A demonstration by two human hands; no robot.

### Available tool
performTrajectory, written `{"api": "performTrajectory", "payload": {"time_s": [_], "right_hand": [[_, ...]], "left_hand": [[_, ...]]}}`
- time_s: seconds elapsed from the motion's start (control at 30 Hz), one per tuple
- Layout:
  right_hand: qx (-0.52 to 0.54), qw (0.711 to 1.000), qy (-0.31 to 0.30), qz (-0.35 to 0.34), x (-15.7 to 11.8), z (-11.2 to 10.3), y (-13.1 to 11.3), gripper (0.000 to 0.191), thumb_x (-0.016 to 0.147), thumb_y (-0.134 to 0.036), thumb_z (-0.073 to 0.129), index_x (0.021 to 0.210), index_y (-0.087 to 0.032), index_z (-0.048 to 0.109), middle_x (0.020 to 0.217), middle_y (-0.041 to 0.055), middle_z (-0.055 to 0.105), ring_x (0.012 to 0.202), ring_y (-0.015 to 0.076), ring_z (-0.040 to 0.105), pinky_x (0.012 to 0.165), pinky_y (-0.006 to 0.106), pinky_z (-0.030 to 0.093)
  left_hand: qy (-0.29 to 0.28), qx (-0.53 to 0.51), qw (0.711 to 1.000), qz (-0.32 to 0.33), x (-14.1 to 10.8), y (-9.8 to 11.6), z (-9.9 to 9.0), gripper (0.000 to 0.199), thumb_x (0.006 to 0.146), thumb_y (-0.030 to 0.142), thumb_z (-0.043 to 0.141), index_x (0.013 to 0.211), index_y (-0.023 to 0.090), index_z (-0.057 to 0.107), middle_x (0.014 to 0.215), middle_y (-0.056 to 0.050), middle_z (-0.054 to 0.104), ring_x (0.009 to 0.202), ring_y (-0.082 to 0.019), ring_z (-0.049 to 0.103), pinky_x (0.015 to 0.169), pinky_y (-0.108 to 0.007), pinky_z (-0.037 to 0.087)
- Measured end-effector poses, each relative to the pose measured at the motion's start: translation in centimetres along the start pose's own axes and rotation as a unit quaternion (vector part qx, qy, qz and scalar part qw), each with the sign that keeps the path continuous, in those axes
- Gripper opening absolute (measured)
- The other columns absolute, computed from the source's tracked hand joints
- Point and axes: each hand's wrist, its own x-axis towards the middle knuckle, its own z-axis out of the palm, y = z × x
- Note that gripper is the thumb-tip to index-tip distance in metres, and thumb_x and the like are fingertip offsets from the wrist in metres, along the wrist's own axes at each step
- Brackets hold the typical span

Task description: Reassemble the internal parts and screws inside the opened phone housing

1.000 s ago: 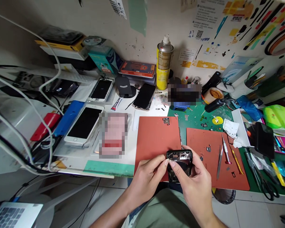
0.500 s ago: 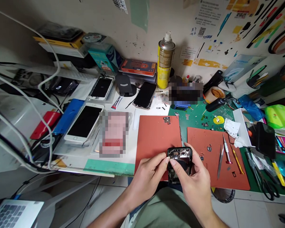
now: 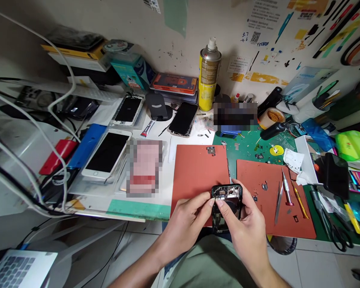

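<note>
An opened phone housing (image 3: pixel 219 218), its bare insides facing up, is held nearly upright just beyond the bench's front edge, above my lap. My right hand (image 3: pixel 247 228) wraps round its right side, thumb lying across the interior near the top. At the upper left rim, my left hand (image 3: pixel 190 218) pinches with thumb and forefinger; whether a tiny part is between those fingertips is hidden. Two reddish-brown mats lie behind, a left mat (image 3: pixel 198 172) and a right mat (image 3: pixel 300 224). On the right one rest tweezers (image 3: pixel 278 204), a silver screwdriver (image 3: pixel 286 188) and a gold screwdriver (image 3: pixel 300 200).
A yellow spray can (image 3: pixel 209 76) stands by the wall. Several phones lie leftward, including a white phone (image 3: pixel 106 154). Scissors (image 3: pixel 339 236) hang near the right front edge. Loose cables (image 3: pixel 49 156) loop along the left. A small metal part (image 3: pixel 211 150) sits on the left mat.
Both hands keep their hold on the phone housing with barely any shift. The right thumb has moved very slightly; the housing has tilted a little. The view has drifted slightly.
</note>
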Motion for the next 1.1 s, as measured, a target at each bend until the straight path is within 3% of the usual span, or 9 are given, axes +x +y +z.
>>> {"api": "performTrajectory", "payload": {"time_s": [0.2, 0.47, 0.83, 1.1], "right_hand": [[-0.025, 1.0, 0.009, -0.013, -0.1, 0.1, 0.4, 0.072, 0.086, -0.046, 0.085, 0.149, -0.022, 0.062, 0.135, 0.0098, 0.076, 0.119, 0.0272, 0.075, 0.101, 0.039, 0.064], [-0.01, 1.0, 0.014, 0.0, 0.0, 0.6, -0.3, 0.066, 0.085, -0.048, 0.085, 0.142, -0.021, 0.066, 0.124, 0.0087, 0.08, 0.105, 0.0259, 0.078, 0.087, 0.035, 0.067], [0.008, 0.999, -0.038, 0.008, 0.3, 0.2, -0.6, 0.062, 0.089, -0.047, 0.082, 0.143, -0.025, 0.064, 0.127, 0.008, 0.079, 0.107, 0.0261, 0.077, 0.088, 0.037, 0.066], [0.002, 1.0, -0.025, 0.003, 0.5, 0.5, -0.8, 0.055, 0.088, -0.048, 0.082, 0.136, -0.024, 0.068, 0.119, 0.0063, 0.081, 0.104, 0.0252, 0.077, 0.091, 0.037, 0.065]], "left_hand": [[0.005, 0.008, 1.0, 0.004, 0.0, -0.1, -0.1, 0.033, 0.109, 0.041, 0.052, 0.104, 0.019, 0.075, 0.08, -0.001, 0.074, 0.068, -0.014, 0.065, 0.065, -0.021, 0.054], [0.017, -0.008, 1.0, -0.009, 0.2, -0.2, 0.0, 0.036, 0.108, 0.044, 0.054, 0.097, 0.019, 0.077, 0.076, -0.001, 0.071, 0.066, -0.014, 0.063, 0.062, -0.022, 0.055], [0.01, -0.059, 0.997, -0.044, 1.0, -0.2, -0.1, 0.037, 0.105, 0.047, 0.058, 0.091, 0.018, 0.077, 0.073, -0.001, 0.069, 0.065, -0.015, 0.062, 0.059, -0.023, 0.054], [-0.015, -0.094, 0.992, -0.081, 1.3, -0.2, 0.0, 0.038, 0.104, 0.048, 0.058, 0.086, 0.019, 0.073, 0.074, 0.0, 0.066, 0.068, -0.015, 0.063, 0.064, -0.025, 0.056]]}}
